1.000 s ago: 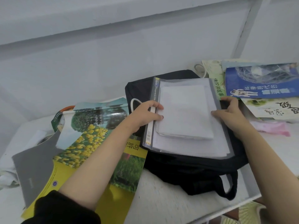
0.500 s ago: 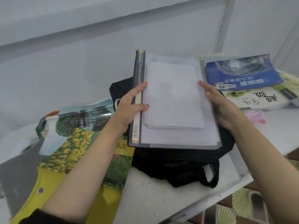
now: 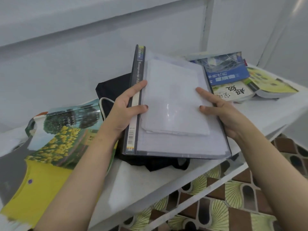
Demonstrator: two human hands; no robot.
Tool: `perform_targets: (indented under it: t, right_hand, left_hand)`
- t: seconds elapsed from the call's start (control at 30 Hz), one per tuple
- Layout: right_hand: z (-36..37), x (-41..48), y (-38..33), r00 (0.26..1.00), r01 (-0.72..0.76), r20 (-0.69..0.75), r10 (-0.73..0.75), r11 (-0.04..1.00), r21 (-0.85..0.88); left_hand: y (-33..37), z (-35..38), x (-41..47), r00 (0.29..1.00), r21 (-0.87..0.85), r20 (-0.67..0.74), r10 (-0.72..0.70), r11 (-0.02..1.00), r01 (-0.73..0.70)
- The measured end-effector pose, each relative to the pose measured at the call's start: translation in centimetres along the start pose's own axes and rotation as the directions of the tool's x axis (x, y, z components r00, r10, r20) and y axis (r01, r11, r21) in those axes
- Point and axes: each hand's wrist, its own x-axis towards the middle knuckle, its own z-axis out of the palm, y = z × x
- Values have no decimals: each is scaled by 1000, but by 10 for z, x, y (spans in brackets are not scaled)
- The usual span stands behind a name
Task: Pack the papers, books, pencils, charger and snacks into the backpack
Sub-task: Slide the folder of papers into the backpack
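Note:
I hold a clear-fronted paper file (image 3: 166,144) with white sheets inside, lifted and tilted above the black backpack (image 3: 113,87) on the white table. My left hand (image 3: 126,107) grips the file's dark spine, thumb on the front cover. My right hand (image 3: 216,109) grips its right edge, thumb and forefinger lying on the cover. A white charger cable (image 3: 104,101) loops beside the backpack. Most of the backpack is hidden under the file.
Books with yellow and green covers (image 3: 55,144) lie at the left, over a grey folder (image 3: 11,174). A blue book (image 3: 226,70) and more books (image 3: 273,85) are stacked at the far right. The table edge (image 3: 166,199) runs diagonally, with patterned floor tiles (image 3: 225,205) below.
The file has come up off the backpack and now stands higher and more tilted in both hands. The view has shifted left and down.

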Motion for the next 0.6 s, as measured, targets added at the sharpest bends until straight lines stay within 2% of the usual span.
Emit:
perform_targets:
  t: [0.2,0.37,0.47,0.6]
  right_hand:
    - [-26,-45,19,986,-40,-164,30,998,-56]
    - [-45,-77,26,980,-142,-141,139,990,-13]
    - [-55,-92,32,979,-144,-140,147,989,37]
    - [-63,-108,35,970,-132,-193,146,988,82]
  left_hand:
    - [-12,43,-30,996,28,19,-89,996,88]
    - [-18,73,-48,992,143,48,-116,984,108]
    - [-18,89,-54,990,227,81,-115,969,94]
    - [-21,100,-56,984,241,132,-118,967,84]
